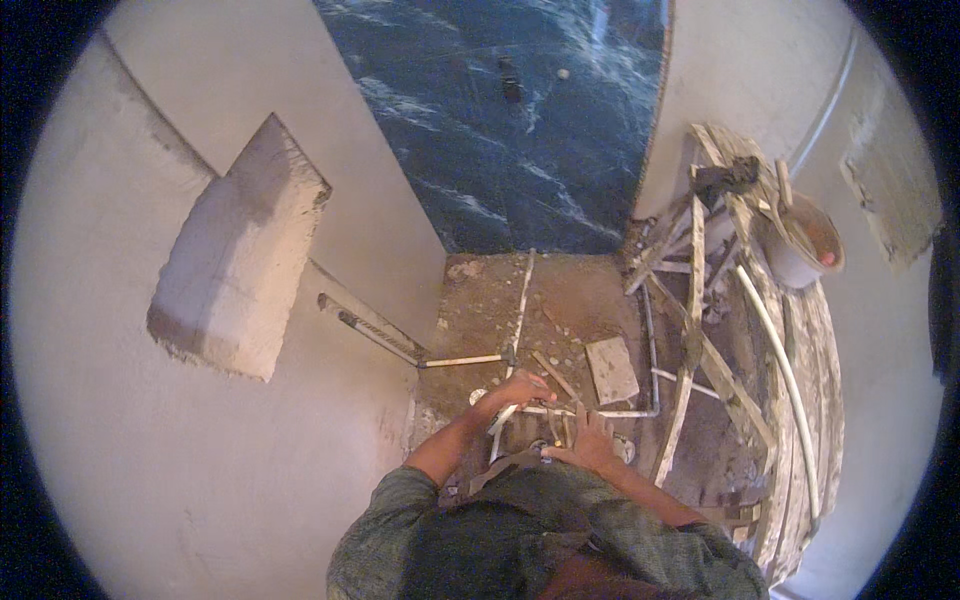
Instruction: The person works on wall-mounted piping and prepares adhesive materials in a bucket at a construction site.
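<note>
My left hand (527, 389) reaches over the dirt floor, fingers curled together in a pinch. What they hold is too small to make out. A short white pipe piece (502, 419) lies just below that wrist. Close by on the right, my right hand (592, 447) is held low before my body, fingers stretched forward and thumb out to the side. Thin tan pieces (556, 430), perhaps tool handles, show between its thumb and fingers; I cannot tell whether it touches them. White pipes (628, 414) run along the floor around both hands.
A flat tile piece (611, 370) and a wooden stick (556, 375) lie ahead. Wooden planks and a trestle (690, 340) crowd the right, with a bucket (803, 245) on top. A pipe (460, 361) juts from the grooved left wall; dark marbled tiles (500, 130) cover the far wall.
</note>
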`<state>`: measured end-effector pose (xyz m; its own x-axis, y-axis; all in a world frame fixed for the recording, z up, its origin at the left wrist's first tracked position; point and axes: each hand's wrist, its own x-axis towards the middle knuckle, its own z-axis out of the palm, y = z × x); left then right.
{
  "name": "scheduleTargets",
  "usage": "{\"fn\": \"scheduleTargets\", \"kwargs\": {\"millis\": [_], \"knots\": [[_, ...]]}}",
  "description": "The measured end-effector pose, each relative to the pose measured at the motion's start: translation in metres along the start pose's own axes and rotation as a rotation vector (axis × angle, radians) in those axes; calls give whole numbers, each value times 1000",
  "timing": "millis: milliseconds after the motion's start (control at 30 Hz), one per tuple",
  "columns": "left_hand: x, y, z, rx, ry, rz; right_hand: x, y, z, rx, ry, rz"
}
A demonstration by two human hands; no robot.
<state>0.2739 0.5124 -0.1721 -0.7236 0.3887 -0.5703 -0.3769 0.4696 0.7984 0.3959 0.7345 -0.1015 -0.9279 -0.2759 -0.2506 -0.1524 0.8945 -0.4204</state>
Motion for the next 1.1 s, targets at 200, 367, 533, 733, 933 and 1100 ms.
{"fn": "scheduleTargets", "kwargs": {"millis": [200, 367, 533, 733, 933, 1100], "knots": [[1, 0, -5, -46, -32, -73, 19, -3, 12, -17, -104, 66], [-5, 14, -6, -22, 25, -61, 27, -4, 6, -126, 14, 61], [-31, 44, -5, 96, 132, 24, 35, 9, -33, -36, -66, -89], [-59, 95, -22, 244, 238, 180, 67, 36, -65, 664, -432, -274], [-67, 148, -50, 237, 106, 554, 69, 25, -102, 2005, -1587, -108], [-87, 186, -48, 226, 43, 564, 79, 36, -126, 1772, -1555, -257]]}}
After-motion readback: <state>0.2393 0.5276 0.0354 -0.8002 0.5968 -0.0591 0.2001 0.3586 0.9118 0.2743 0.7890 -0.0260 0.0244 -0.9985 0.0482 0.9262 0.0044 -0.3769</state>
